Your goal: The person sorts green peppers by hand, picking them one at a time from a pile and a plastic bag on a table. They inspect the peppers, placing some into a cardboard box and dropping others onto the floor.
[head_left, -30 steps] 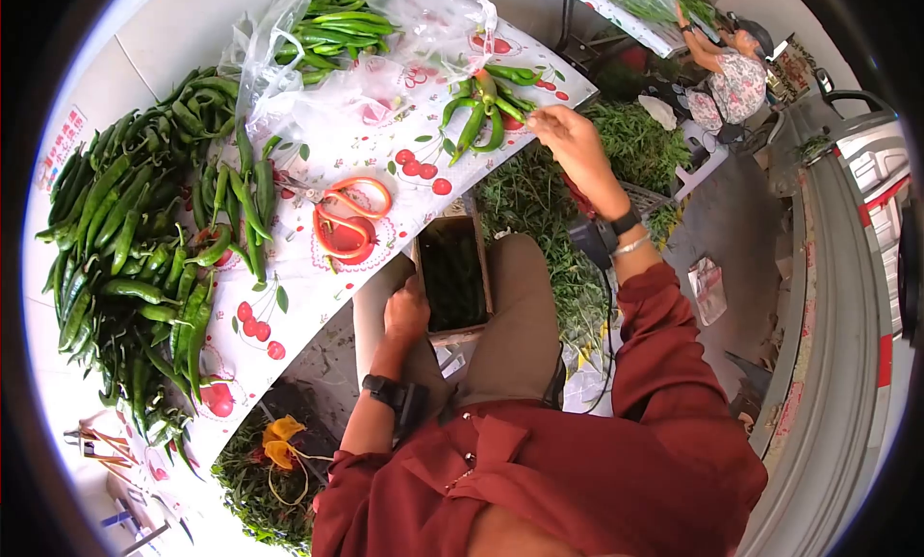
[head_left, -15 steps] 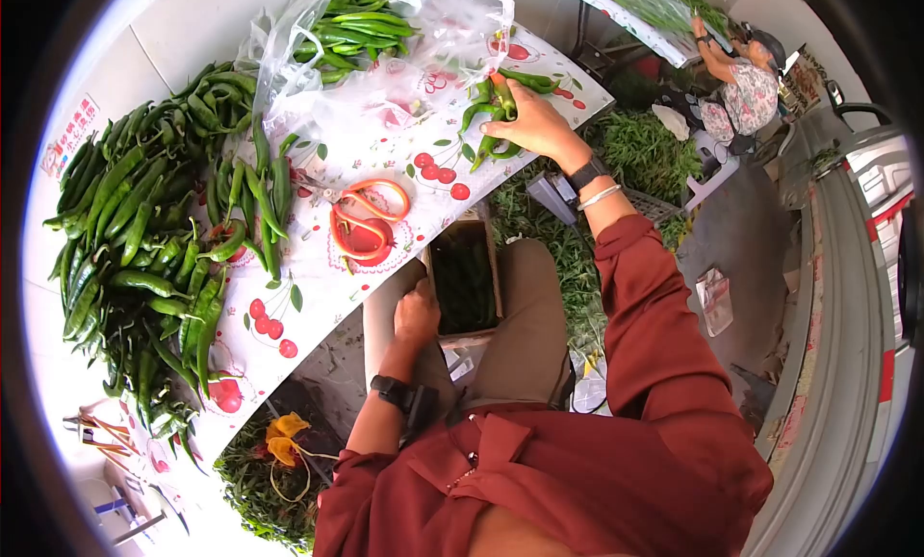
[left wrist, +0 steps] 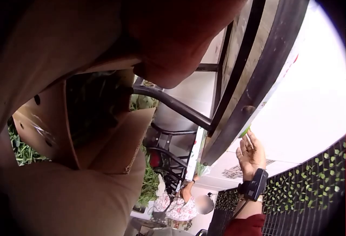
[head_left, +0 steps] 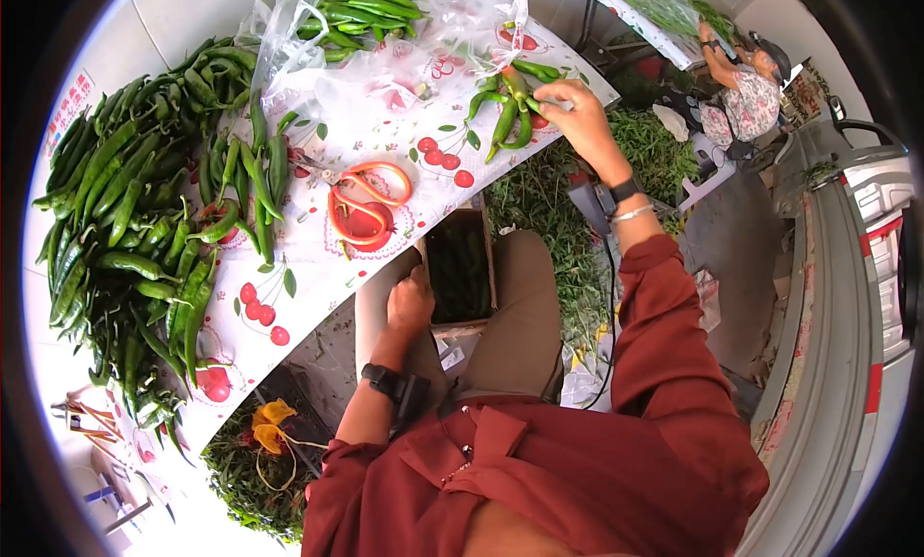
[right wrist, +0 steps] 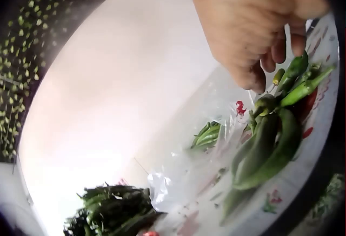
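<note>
My right hand (head_left: pixel 582 129) is at the right edge of the table, fingertips right at a small bundle of green peppers (head_left: pixel 502 124). In the right wrist view, that hand (right wrist: pixel 254 20) hangs over the bundle (right wrist: pixel 265 149) with loosely bent fingers, the thumb side close to the pepper stems. My left hand (head_left: pixel 411 302) rests on my left thigh beside a cardboard box (head_left: pixel 462 328), its fingers loosely curled and partly hidden. Dark green peppers lie inside the box, which stands between my thighs. In the left wrist view, the left hand (left wrist: pixel 167 57) is above the box flap (left wrist: pixel 124 144).
A large heap of peppers (head_left: pixel 125 201) covers the table's left side. Scissors with orange handles (head_left: pixel 339 232) lie mid-table. Behind them is a clear plastic bag (head_left: pixel 385 76) with peppers in it. Leafy greens (head_left: pixel 529 211) lie on the floor; another person (head_left: pixel 741 105) is at far right.
Half a second ago my right hand reached over the pepper bundle with thumb and fingers spread. It has since drawn back to the right. The left hand stays on the thigh.
</note>
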`<state>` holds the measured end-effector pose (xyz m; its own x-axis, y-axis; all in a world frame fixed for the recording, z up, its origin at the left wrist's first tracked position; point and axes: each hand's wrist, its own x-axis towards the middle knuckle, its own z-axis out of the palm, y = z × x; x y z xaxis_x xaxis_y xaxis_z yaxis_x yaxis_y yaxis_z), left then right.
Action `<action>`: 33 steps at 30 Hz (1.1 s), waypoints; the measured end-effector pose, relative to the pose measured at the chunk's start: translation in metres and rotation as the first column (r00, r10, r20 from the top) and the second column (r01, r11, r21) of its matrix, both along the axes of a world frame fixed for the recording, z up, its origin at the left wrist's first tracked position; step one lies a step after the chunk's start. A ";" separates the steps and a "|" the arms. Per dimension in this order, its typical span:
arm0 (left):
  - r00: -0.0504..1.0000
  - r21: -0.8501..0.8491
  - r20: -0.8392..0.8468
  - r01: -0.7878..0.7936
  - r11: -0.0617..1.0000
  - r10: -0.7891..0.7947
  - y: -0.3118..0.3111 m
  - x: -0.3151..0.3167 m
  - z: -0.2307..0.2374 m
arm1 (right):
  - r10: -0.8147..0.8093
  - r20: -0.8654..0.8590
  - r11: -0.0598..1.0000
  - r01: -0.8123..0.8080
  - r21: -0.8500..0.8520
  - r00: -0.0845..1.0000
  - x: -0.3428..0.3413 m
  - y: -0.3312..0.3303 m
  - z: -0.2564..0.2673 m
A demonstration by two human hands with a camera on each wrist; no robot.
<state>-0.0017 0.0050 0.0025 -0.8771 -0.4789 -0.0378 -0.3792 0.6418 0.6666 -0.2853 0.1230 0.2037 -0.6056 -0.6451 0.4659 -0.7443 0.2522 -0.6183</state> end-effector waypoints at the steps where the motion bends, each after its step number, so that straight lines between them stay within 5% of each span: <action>1: 1.000 0.002 0.001 -0.002 1.000 0.002 0.000 0.000 -0.001 | 0.057 -0.041 0.996 -0.054 0.068 0.997 0.002 0.004 0.000; 6: 1.000 -0.005 0.005 0.023 1.000 -0.023 0.000 -0.001 -0.002 | 0.229 -0.235 0.957 -0.175 0.229 0.945 0.028 0.005 -0.007; 11: 1.000 0.016 -0.006 0.013 1.000 -0.013 0.003 0.001 0.005 | 0.270 -0.213 0.944 -0.214 0.251 0.939 0.028 0.002 -0.004; 14: 1.000 0.012 0.005 0.008 1.000 -0.008 0.003 0.000 0.007 | 0.322 -0.116 0.942 -0.306 0.136 0.940 0.016 -0.001 -0.006; 16: 1.000 0.005 0.004 0.003 1.000 -0.004 0.002 0.001 0.007 | 0.274 0.122 0.959 -0.262 -0.108 0.954 0.009 -0.002 -0.001; 17: 1.000 0.004 0.005 0.006 1.000 -0.006 0.002 0.001 0.006 | 0.268 0.449 0.959 -0.192 -0.208 0.853 0.007 0.002 0.002; 18: 1.000 0.003 0.006 0.009 1.000 -0.009 0.002 0.001 0.007 | 0.267 0.449 0.959 -0.191 -0.207 0.853 0.005 0.003 0.007; 20: 1.000 0.007 0.004 0.002 1.000 -0.002 0.003 0.001 0.009 | 0.396 0.623 0.895 -0.130 -0.428 0.675 0.002 0.004 0.018; 24: 0.998 0.011 0.057 0.008 1.000 -0.009 0.002 -0.001 0.009 | 0.431 0.686 0.850 -0.009 -0.527 0.587 -0.003 0.006 0.023; 33: 0.999 0.044 0.039 0.014 0.999 -0.015 0.000 0.001 0.007 | 0.301 0.533 0.867 0.007 -0.499 0.791 -0.012 0.013 0.019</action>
